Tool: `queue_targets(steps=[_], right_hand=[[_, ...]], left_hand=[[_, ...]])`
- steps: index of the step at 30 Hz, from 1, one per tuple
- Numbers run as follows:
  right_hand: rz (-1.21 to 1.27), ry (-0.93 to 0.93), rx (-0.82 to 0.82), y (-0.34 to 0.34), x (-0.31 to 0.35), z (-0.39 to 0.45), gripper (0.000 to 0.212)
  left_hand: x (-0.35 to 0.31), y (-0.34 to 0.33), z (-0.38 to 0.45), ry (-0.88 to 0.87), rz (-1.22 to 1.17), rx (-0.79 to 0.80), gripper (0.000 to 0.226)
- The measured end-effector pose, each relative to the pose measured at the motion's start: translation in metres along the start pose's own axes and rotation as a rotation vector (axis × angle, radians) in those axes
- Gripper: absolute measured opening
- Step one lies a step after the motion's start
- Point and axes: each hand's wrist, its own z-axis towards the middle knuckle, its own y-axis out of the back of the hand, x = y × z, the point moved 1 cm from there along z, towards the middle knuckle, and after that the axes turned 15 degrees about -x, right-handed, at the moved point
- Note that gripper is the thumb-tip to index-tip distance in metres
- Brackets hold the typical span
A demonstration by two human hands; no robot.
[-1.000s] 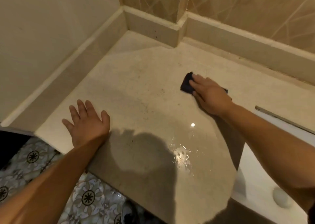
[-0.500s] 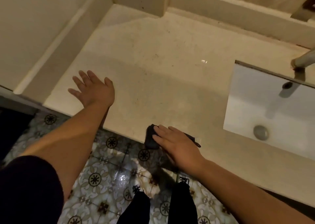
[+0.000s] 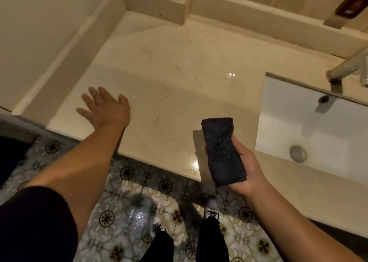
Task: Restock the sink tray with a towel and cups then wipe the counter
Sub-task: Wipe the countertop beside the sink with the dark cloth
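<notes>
Wiping step. R hand (image 3: pixel 244 162), lower right of frame, palm up, grip closed on folded dark cloth (image 3: pixel 222 151), held above front edge of tabletop (image 3: pixel 179 78), not touching it. L hand (image 3: pixel 106 107), centre left, open, flat on tabletop, holds nothing. Sink (image 3: pixel 282 122) at right. No tray or cups in view. Advice: turn cloth to clean face, press flat, overlapping strokes toward sink; wet glare near front edge needs pass.

White sink (image 3: pixel 310 134), steel faucet (image 3: pixel 347 64), patterned floor (image 3: pixel 123 218)
</notes>
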Motion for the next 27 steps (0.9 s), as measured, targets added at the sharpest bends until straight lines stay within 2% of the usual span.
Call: queue_targets(steps=[3,5,6,8,10,12,13,16,18,22,27], right_hand=[[-0.016,0.197,0.002,-0.009,0.071,0.002,0.045],[-0.091,0.426,-0.023,-0.026,0.131,0.013,0.046],[-0.164,0.565,-0.066,-0.037,0.162,0.021,0.04],[-0.426,0.87,-0.221,-0.058,0.219,0.045,0.026],[-0.792,1.14,-0.379,-0.077,0.268,0.079,0.029],[-1.134,1.288,-0.499,-0.088,0.306,0.119,0.037],[-1.282,1.344,-0.507,-0.09,0.319,0.139,0.037],[-1.692,1.475,-0.366,-0.09,0.335,0.191,0.042],[-1.841,1.554,-0.296,-0.089,0.336,0.21,0.045],[-1.961,1.67,-0.193,-0.078,0.322,0.204,0.044],[-1.962,1.706,0.026,-0.051,0.244,0.157,0.044]], left_hand=[[-0.001,0.0,-0.002,-0.005,-0.001,-0.021,0.075],[-0.002,0.002,-0.003,0.002,0.018,-0.025,0.075],[-0.003,0.002,-0.003,0.008,0.025,-0.027,0.075],[-0.003,0.001,-0.002,0.015,0.031,-0.039,0.075],[-0.003,0.0,-0.002,0.019,0.031,-0.062,0.075],[-0.002,-0.001,-0.002,0.029,0.03,-0.086,0.077],[-0.002,-0.002,-0.002,0.033,0.033,-0.096,0.077],[-0.004,-0.002,-0.002,0.047,0.039,-0.116,0.077],[-0.005,-0.003,-0.001,0.051,0.044,-0.136,0.076],[-0.007,-0.003,-0.002,0.051,0.05,-0.144,0.075],[-0.005,-0.005,0.0,0.051,0.055,-0.137,0.077]])
